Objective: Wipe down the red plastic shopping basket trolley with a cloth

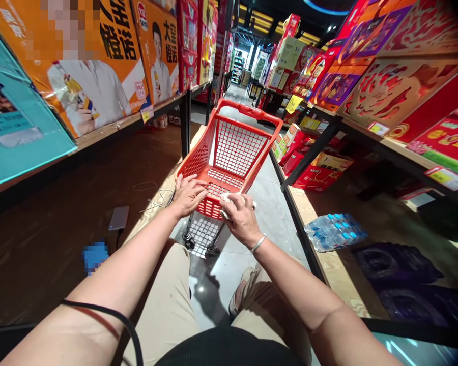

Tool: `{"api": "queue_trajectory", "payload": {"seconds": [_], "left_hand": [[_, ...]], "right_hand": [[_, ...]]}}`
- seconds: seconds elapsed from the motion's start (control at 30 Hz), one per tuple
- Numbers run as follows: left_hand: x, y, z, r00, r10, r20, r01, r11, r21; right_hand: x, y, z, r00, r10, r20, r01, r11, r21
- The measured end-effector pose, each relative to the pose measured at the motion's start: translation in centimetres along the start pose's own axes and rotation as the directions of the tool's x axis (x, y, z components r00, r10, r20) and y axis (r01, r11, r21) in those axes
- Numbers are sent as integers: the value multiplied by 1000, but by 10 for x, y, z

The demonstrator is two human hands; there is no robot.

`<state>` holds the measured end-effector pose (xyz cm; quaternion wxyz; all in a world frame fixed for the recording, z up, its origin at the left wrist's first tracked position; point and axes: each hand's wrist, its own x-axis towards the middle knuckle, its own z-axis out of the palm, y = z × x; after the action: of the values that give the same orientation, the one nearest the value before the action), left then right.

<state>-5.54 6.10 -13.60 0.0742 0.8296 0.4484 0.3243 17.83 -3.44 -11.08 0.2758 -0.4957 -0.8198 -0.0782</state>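
Note:
A red plastic shopping cart (209, 206) stands in front of me in the aisle, its basket facing up with nothing seen inside. My left hand (190, 195) rests on the cart's near left rim, fingers stretched out over the edge. At the near right corner, my right hand (241, 216) is closed around a crumpled white cloth (229, 197), pressed against the rim. Much of the cloth is hidden by the fingers. A bracelet circles my right wrist.
Shelves line both sides, with orange drink cartons (99, 76) at left and red gift boxes (408, 91) at right. A pack of bottled water (334, 231) lies on the low right shelf. A phone-like device (118, 218) with a cable lies at lower left.

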Motion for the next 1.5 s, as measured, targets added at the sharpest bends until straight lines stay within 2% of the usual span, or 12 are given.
{"api": "queue_trajectory", "payload": {"seconds": [0.2,0.4,0.5,0.6,0.7,0.83,1.03,1.13,1.23,1.37,1.43,1.5], "left_hand": [[0,3,3,1000,-2,-4,2,1000,-5],[0,8,2,1000,-6,-2,6,1000,-11],[0,9,0,1000,-16,3,16,1000,-10],[0,9,-1,1000,-27,15,27,1000,-11],[0,9,0,999,-29,16,29,1000,-10],[0,8,2,999,-33,4,33,999,-6],[-2,11,0,1000,-25,-2,25,1000,-14],[-2,11,-2,1000,-23,7,24,1000,-15],[-2,12,-3,1000,-28,6,28,1000,-13],[-3,13,-5,999,-32,35,33,999,-36],[-4,12,-7,998,-32,52,35,998,-51],[-5,10,-10,998,-32,57,36,997,-62]], "right_hand": [[9,20,10,992,50,-115,-50,999,1],[-39,18,70,1000,7,-11,-8,995,-97],[-66,26,100,991,-104,89,115,984,-134],[-76,35,111,975,-191,115,206,969,-138],[-66,36,96,979,-197,-49,189,973,-134],[-46,32,74,949,-174,-262,156,984,-89],[-58,31,79,961,-262,-90,265,964,30],[-55,19,53,951,-255,-175,268,962,57],[-32,14,16,948,-226,-224,238,971,29],[18,49,-8,969,-207,-131,211,977,14],[47,80,-11,992,-94,-82,94,996,-10],[75,107,-12,991,97,-94,-102,994,-48]]}}
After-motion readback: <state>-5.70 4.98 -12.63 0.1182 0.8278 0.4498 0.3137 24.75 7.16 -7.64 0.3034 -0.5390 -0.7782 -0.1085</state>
